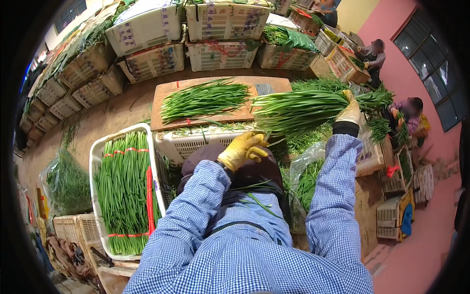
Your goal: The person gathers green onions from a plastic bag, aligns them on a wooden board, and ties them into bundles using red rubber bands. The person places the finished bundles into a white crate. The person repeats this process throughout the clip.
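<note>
My right hand (349, 108), in a yellow work glove, grips a large bunch of long green garlic chives (297, 110) by its leafy part, the pale stem ends pointing left. My left hand (246, 150), gloved the same way, hovers over my lap with fingers apart and nothing in it. In front of me a wooden board (227, 117) lies across a white plastic crate (198, 141). A smaller pile of chives (205, 99) rests on the board, beside a grey ridged piece (264, 89). Loose leaves lie on my apron.
At my left stands a white crate (96, 205) of chive bundles tied with red bands (128, 150). Clear bags of greens (68, 183) stand at far left and by my right knee. Stacked crates (222, 55) line the back. Several people (372, 58) work at the right.
</note>
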